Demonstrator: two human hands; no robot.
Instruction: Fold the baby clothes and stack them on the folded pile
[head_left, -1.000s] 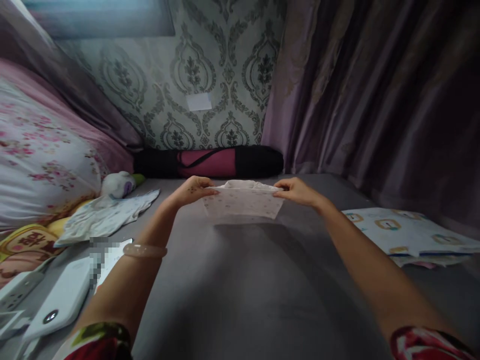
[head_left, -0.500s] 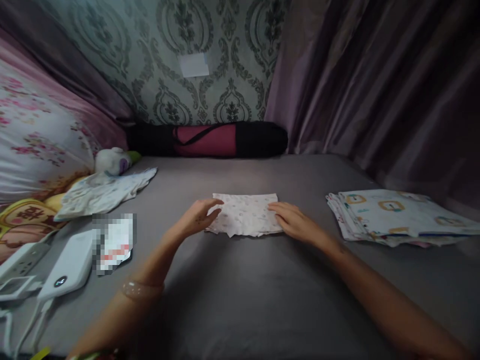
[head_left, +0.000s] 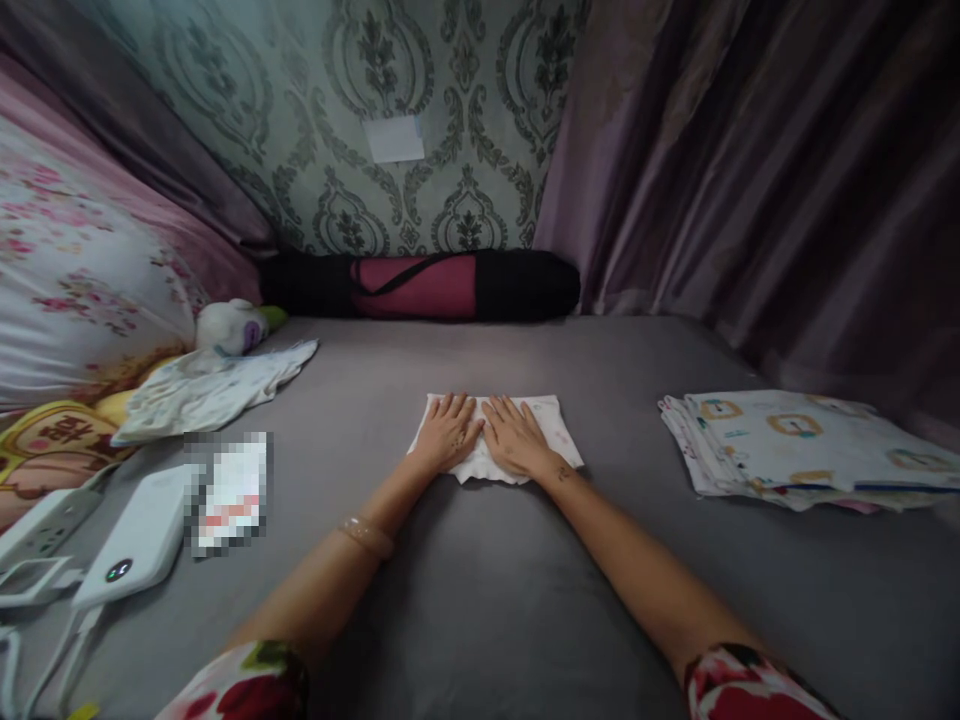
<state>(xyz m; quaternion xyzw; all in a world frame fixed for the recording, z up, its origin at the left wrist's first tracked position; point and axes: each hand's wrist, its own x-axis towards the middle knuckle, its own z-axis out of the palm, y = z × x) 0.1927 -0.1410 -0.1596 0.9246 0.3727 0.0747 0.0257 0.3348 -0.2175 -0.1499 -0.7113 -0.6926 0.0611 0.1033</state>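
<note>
A small white folded cloth (head_left: 556,430) with a faint pink print lies flat on the grey bed sheet (head_left: 480,580), in the middle of the view. My left hand (head_left: 448,432) and my right hand (head_left: 514,438) rest side by side on top of it, palms down, fingers stretched out flat and pressing on the fabric. Both hands are open and hold nothing. A pale bangle sits on my left wrist.
A stack of folded printed cloths (head_left: 795,440) lies at the right. At the left are a loose white garment (head_left: 210,390), a soft toy (head_left: 229,325), a floral pillow (head_left: 75,290), a white power bank (head_left: 139,535) and chargers. A black and pink rolled bag (head_left: 420,285) lies along the patterned wall. Curtains hang at the right.
The cloth was held up by its two ends, then laid on the sheet. My hands have moved from its sides to its middle and now press flat on it.
</note>
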